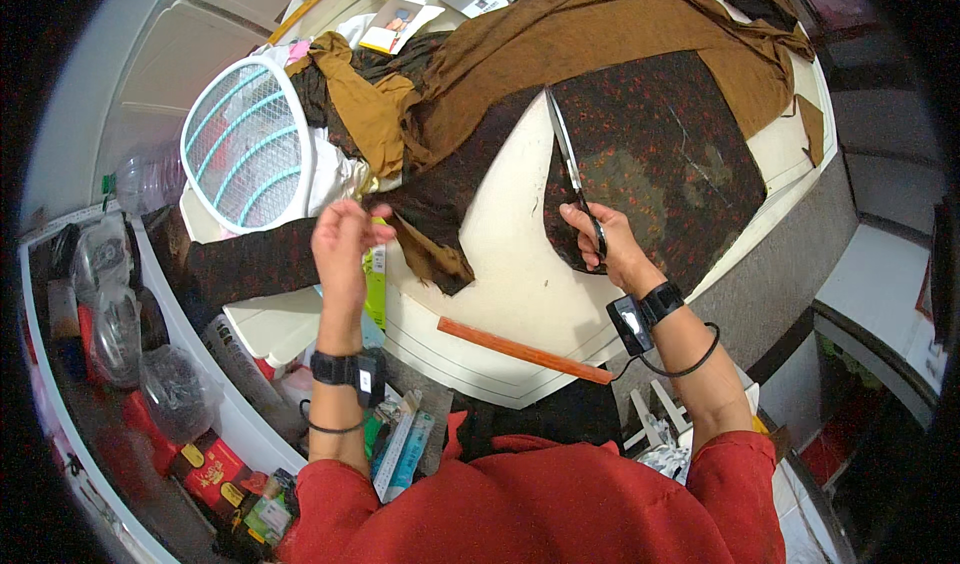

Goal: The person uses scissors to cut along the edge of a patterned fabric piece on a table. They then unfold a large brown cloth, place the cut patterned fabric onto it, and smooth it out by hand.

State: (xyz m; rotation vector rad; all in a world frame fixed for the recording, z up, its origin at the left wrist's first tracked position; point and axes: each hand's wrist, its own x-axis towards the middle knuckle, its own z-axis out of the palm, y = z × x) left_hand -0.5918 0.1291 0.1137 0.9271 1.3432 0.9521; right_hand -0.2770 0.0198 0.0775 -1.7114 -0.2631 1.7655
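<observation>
My right hand (612,242) is closed round the handles of a pair of scissors (564,144), whose long blades point away from me. The scissors lie along the left edge of a dark piece of fabric with red specks (650,114). My left hand (345,236) hovers with bent fingers apart and nothing visible in them. It is beside a dark strip of fabric (435,204) with a brown underside. Between the two dark pieces shows a wedge of white tabletop (505,234). Closer to me lies a reddish-brown wooden stick (525,349).
Brown cloth (600,24) is heaped along the far side. A white racket-shaped swatter with teal curves (247,144) leans at the left. Below it, a white-rimmed bin (190,334) holds plastic-wrapped goods. An open small box (402,19) and papers sit at the back.
</observation>
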